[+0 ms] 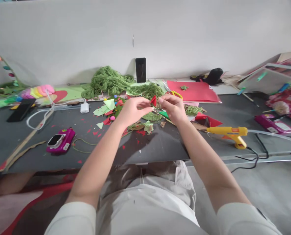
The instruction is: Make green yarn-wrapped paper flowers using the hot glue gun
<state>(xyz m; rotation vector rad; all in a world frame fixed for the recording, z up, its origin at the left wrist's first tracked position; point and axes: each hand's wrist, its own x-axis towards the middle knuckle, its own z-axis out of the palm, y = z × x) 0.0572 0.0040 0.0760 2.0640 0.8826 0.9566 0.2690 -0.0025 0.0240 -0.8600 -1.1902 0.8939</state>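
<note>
My left hand [133, 111] is closed, with a small folded piece of red paper [153, 101] at its fingertips. Close by on the right, the fingers of my right hand [174, 107] are pinched together; what they hold, if anything, is too small to make out. Both hands are raised over the middle of the table. Green yarn [149, 89] lies just behind them, and yellow-handled scissors [176, 95] are partly hidden by my right hand. A pale green paper flower [148, 127] rests below the hands among red paper scraps.
A yellow glue gun [227, 131] with a black cord lies to the right, beside red folded paper [207, 120]. A phone [140, 70] leans on the wall near a yarn heap [108, 80]. Left are a purple device [61, 140], white charger [85, 107] and dark phone [21, 110].
</note>
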